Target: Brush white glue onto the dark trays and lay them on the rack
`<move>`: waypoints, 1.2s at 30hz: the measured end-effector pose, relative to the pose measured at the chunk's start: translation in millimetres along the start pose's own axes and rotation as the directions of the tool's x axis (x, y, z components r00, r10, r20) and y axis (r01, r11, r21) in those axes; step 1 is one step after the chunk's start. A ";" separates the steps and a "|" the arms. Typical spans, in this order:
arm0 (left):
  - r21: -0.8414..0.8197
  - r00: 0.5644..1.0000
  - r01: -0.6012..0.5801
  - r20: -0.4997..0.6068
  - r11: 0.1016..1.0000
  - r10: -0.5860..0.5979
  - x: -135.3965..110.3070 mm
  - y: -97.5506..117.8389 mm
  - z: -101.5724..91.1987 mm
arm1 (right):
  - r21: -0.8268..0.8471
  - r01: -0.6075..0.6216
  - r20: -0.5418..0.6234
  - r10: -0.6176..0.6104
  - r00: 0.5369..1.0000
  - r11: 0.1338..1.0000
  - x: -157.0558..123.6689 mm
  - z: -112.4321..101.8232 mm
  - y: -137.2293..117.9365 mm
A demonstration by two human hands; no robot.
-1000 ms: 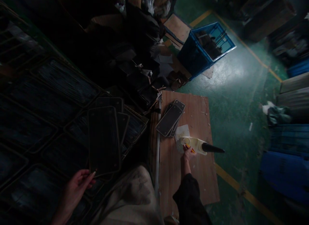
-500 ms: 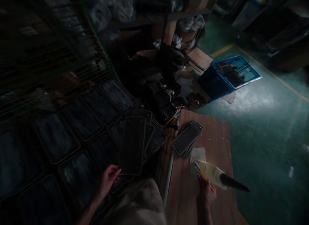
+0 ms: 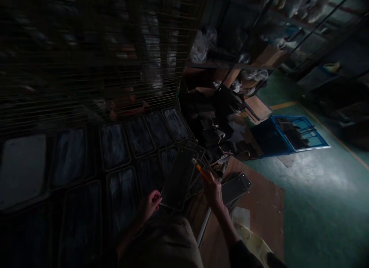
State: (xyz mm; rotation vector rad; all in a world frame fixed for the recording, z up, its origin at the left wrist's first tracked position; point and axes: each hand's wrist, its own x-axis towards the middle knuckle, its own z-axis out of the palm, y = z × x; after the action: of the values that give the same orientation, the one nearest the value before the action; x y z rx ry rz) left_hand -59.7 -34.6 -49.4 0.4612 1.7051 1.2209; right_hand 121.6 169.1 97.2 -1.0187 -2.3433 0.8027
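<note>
My left hand (image 3: 150, 206) is closed on the near corner of a dark panel (image 3: 179, 179). It holds the panel tilted above the right-hand edge of the rack (image 3: 95, 118). My right hand (image 3: 213, 192) is clamped around an orange stick (image 3: 201, 171), a brush or a pencil, I cannot tell which. Its tip sits over the far end of that panel.

As I judge it, a good part of the work is done. The laid-out panels (image 3: 138, 136) lie flat on the rack in rows, edge to edge, most with a whitish streaky face. What is left looks small: the panel I hold, the ones fanned out under it, and a stack (image 3: 236, 187) at the far edge of the wooden board (image 3: 262, 206), to the right of the rack.

By my count there are at least eight streaked panels on the rack, though the light is too dim to be sure. There is also one pale panel (image 3: 23, 170) at the rack's left edge. One panel is in my hand, with perhaps two beneath it, and the stack holds two or three. I see one orange stick and one white jug (image 3: 255, 243) at the near edge of the board. One blue crate (image 3: 291, 137) stands on the green floor (image 3: 323, 206) beyond.
</note>
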 end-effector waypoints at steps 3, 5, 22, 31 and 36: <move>-0.008 1.000 -0.019 -0.007 1.000 0.019 -0.3 -5.1 0.0 | -0.175 0.189 0.125 -0.169 0.978 0.966 31.0 8.3 -5.3; -0.019 1.000 -0.021 -0.017 1.000 0.021 -1.1 -6.4 0.5 | -0.264 0.251 0.178 -0.209 0.962 0.931 43.5 12.0 -5.5; -0.105 0.999 -0.035 0.017 0.994 0.037 0.8 -17.2 0.3 | -0.187 0.264 0.508 -0.137 0.851 0.946 -106.4 26.4 -49.4; -0.122 1.000 0.025 -0.006 0.992 -0.026 0.1 -14.0 0.9 | -0.024 0.087 0.438 -0.068 0.896 0.996 -43.0 47.5 -33.6; -0.199 1.000 0.005 -0.023 0.980 -0.010 -1.8 -14.2 2.2 | -0.141 0.131 0.222 -0.098 0.970 0.981 34.4 45.2 -15.9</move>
State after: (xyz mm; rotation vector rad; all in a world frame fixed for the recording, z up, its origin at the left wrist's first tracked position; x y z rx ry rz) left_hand -53.9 -40.9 -61.1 0.3200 1.5833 1.3804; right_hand 64.9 171.7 81.1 -0.8844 -2.6579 0.7270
